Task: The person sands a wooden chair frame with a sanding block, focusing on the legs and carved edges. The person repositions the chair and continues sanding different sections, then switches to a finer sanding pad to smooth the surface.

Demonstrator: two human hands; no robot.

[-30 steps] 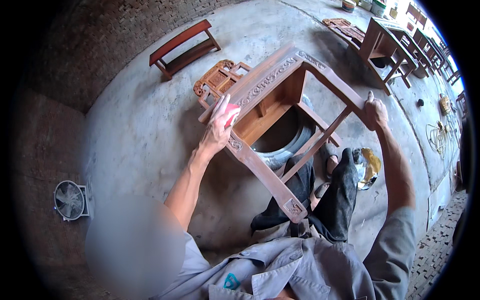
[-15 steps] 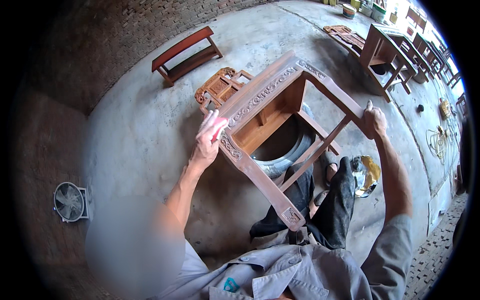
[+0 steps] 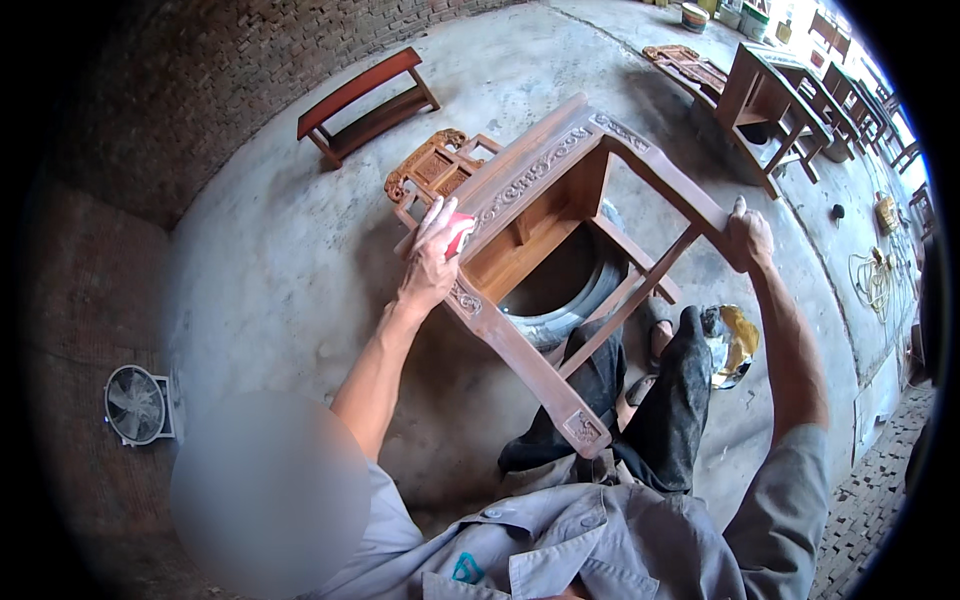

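Note:
A carved wooden table frame is tilted in front of me, one leg toward my lap, its scrollwork apron facing me. My left hand is closed on a piece of red sandpaper, which it presses to the frame's left corner beside the carving. Pale dust coats those fingers. My right hand grips the end of the opposite leg, thumb on top. Through the frame's opening shows a tyre on the floor under it, partly hidden.
A carved wooden panel lies just beyond the frame. Farther off stands a small red-brown bench. Wooden furniture lines the far right, with cord on the floor. A foil-like bag sits near my feet, and a fan at left.
My left hand has slid a little to the right and away from me along the frame's edge with the sandpaper. My right hand keeps its hold on the leg.

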